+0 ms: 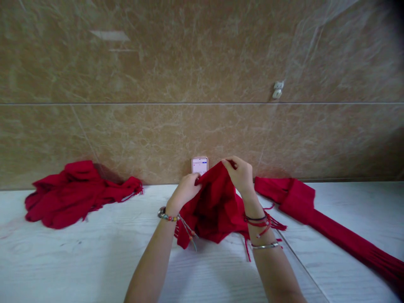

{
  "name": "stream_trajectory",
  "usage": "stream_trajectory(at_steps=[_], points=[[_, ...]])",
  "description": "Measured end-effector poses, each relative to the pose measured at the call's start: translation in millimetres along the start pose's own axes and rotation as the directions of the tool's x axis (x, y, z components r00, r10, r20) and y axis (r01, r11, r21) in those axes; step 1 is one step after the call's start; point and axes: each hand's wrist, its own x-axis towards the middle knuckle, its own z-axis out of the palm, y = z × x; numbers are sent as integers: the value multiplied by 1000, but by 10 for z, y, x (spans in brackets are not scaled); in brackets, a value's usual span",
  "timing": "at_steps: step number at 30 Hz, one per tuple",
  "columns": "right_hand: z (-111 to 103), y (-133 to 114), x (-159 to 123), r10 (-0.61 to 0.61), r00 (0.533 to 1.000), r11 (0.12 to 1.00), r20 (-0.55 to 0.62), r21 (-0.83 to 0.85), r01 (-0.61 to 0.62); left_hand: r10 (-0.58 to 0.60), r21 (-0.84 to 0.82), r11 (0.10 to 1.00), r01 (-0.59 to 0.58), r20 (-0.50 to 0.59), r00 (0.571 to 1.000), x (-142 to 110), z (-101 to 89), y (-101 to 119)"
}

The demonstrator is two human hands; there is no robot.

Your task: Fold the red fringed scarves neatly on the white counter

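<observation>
Between my hands hangs a red fringed scarf (217,206), bunched and partly lifted off the white surface. My left hand (186,191) pinches its upper edge on the left. Higher up and to the right, my right hand (239,174) grips the same edge between thumb and fingers. Tassels of the scarf show near both wrists, and its lower folds rest on the surface. Behind my left hand a phone (200,164) with a lit screen leans upright on the wall, its lower part covered by the hand and cloth.
A crumpled red scarf (72,193) lies at the left against the wall. Another red scarf (303,202), folded flat with a long fringed end, stretches toward the right edge. The brown marbled wall (142,130) bounds the white surface (94,261). A small white fixture (277,90) sits on the wall.
</observation>
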Motion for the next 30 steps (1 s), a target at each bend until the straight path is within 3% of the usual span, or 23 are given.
stream_trajectory(at_steps=[7, 11, 14, 16, 18, 19, 21, 23, 28, 30], points=[[-66, 121, 44, 79, 976, 997, -203, 3, -80, 112, -199, 976, -84, 134, 985, -56, -229, -213], [-130, 291, 77, 132, 940, 990, -314, 0, -139, 91, -126, 990, -58, 276, 957, -106, -347, -228], [-166, 364, 93, 142, 940, 986, -311, -40, -162, 43, 7, 999, -46, 219, 975, -113, -396, -216], [-161, 348, 86, 101, 975, 989, -199, -88, -120, 32, 98, 994, -39, 73, 997, -107, -404, -191], [-125, 278, 55, -16, 1000, 996, 27, -85, 18, 60, 156, 986, -55, -28, 998, -101, -397, -150], [-96, 229, 30, -96, 982, 993, 160, -51, 106, 89, 170, 982, -80, -41, 995, -98, -390, -125], [-21, 123, -32, -230, 893, 971, 386, 34, 236, 149, 186, 972, -142, -24, 989, -96, -371, -72], [62, 32, -97, -281, 803, 956, 525, 77, 284, 183, 186, 965, -186, 30, 983, -97, -353, -21], [164, -57, -153, -307, 687, 936, 659, 80, 343, 194, 123, 968, -218, 178, 965, -115, -354, 47], [146, -65, -132, -281, 682, 943, 676, 61, 328, 183, 114, 972, -204, 177, 967, -122, -365, 37]])
